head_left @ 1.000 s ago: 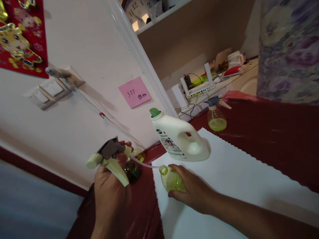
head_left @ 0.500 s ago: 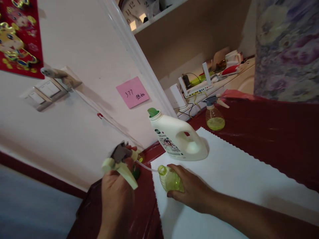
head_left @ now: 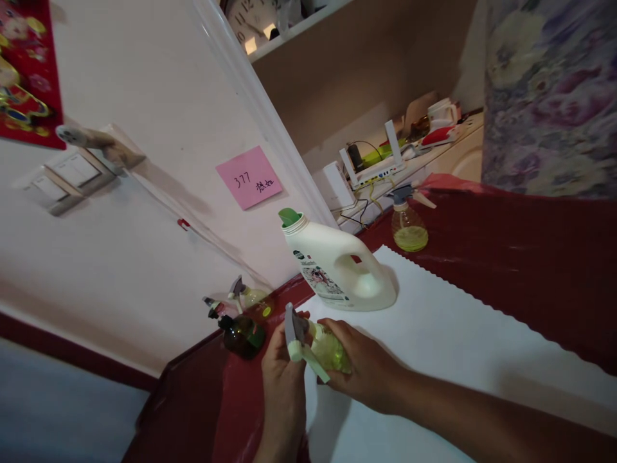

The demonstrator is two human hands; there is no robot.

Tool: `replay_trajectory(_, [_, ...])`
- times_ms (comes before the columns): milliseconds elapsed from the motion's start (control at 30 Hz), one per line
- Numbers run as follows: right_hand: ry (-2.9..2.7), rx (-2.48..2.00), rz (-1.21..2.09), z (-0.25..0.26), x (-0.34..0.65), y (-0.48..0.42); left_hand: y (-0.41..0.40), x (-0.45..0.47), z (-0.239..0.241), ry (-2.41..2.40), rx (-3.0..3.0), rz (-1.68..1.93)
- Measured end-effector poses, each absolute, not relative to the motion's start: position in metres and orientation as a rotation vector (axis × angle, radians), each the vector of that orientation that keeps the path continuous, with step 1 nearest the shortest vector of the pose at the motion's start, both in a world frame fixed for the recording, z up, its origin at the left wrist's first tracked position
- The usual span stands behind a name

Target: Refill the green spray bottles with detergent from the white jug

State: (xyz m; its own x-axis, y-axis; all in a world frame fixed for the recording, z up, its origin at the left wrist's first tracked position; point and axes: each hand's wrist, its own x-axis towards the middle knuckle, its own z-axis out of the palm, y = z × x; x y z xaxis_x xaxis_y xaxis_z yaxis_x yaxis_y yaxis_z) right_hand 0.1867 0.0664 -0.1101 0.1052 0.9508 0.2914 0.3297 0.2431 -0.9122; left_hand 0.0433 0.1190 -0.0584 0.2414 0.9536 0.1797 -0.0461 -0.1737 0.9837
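My right hand (head_left: 364, 363) is wrapped round a small yellow-green clear bottle (head_left: 331, 349), which tilts over the white sheet (head_left: 448, 360). At the bottle's mouth my left hand (head_left: 284, 363) grips a grey and pale-green trigger spray head (head_left: 299, 344). The head sits against the neck, and its tube no longer shows outside the bottle. Whether the threads are engaged I cannot tell. Just behind stands a large white handled jug (head_left: 332, 263), uncapped, with a green spout in its opening.
To the left are a dark brown bottle (head_left: 244, 335) and a clear spray bottle (head_left: 255, 300) near the wall. Another spray bottle (head_left: 409, 228) with yellow-green liquid stands at the back right on the dark red table (head_left: 520, 257). A router (head_left: 378, 172) lies beyond.
My left hand has moved right, bringing the spray head onto the bottle's neck as the tube went inside. The bottles at the left wall have come into view.
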Motion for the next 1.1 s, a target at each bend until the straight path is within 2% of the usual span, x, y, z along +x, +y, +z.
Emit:
replay_trajectory(500, [-1.428, -1.279, 0.777, -0.108, 0.189, 0.065, 0.118, 0.045, -0.064, 0.907, 1.536, 1.139])
replay_trajectory(667, [-1.526, -1.141, 0.869, -0.099, 0.207, 0.065, 0.12, 0.046, -0.065, 0.823, 1.56, 1.144])
replay_trajectory(800, [-1.598, -1.012, 0.61, -0.061, 0.23, 0.066, 0.116, 0.052, -0.062, 0.797, 1.578, 1.172])
replay_trajectory(933, [-2.01, -0.929, 0.281, -0.018, 0.242, 0.075, 0.113, 0.057, -0.06, 0.82, 1.629, 1.229])
replay_trajectory(1100, [-2.238, -0.809, 0.223, 0.004, 0.241, 0.091, 0.109, 0.061, -0.064, 0.829, 1.564, 1.276])
